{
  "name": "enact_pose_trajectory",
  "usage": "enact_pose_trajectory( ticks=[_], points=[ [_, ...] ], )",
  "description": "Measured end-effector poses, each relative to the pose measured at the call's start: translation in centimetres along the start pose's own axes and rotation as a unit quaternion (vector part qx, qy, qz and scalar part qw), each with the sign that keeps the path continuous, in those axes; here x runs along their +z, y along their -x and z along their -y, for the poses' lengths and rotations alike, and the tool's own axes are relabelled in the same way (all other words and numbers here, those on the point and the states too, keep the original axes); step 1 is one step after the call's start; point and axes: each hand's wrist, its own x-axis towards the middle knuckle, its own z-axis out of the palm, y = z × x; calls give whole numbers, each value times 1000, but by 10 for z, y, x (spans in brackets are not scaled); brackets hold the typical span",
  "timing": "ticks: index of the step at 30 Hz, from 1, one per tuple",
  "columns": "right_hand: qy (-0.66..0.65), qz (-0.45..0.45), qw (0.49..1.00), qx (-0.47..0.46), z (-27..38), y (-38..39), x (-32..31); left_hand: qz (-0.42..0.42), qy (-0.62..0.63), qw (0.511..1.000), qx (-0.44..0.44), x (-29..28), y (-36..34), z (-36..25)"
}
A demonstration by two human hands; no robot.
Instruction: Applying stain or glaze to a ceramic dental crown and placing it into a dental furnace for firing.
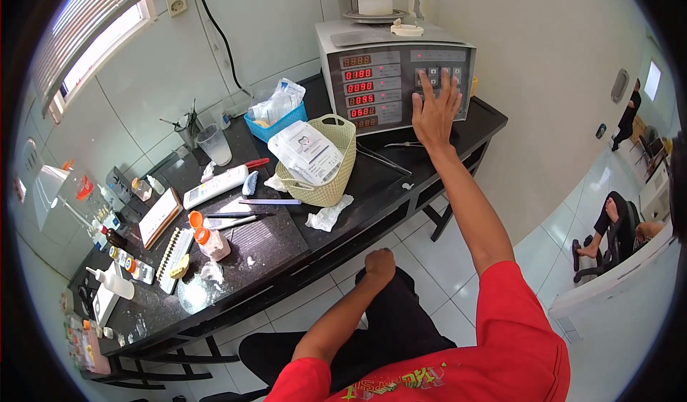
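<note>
My right hand [436, 115] reaches up to the grey control box [395, 105] at the back of the table. Its fingers are spread over the button panel [438, 57], with the fingertips at the buttons. Several rows of red digits glow on the left of the box's front. Below the table edge my left hand [379, 264] lies closed in a fist on my knee, with nothing seen in it. Nearest to my right forearm on the table are long metal tongs [383, 160] and a smaller metal tool [404, 144].
Left of the box stand a yellow basket [336, 180] of white packets and a blue basket [292, 118]. A white remote [215, 187], pens, a spiral notebook [172, 260], an orange-capped jar [213, 246] and several bottles crowd the left. People sit and stand beyond the right wall.
</note>
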Motion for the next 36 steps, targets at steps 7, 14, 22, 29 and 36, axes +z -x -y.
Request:
enact_pose_trajectory(
  ticks=[7,14,22,29,36],
  points=[
    [11,3,1000,4,-6,2,-2,40,41,998,-40,9,-9,7],
    [14,-5,1000,-6,-8,1,-2,103,46,993,-42,2,-7,-15],
    [4,-10,1000,-14,-7,0,-2,128,61,988,-59,-3,-7,-12],
    [19,-6,1000,-10,-6,2,-2,135,63,987,-54,-1,-4,-12],
    [12,-6,1000,-8,-7,2,-2,111,74,990,-47,-4,0,-18]
  ],
)
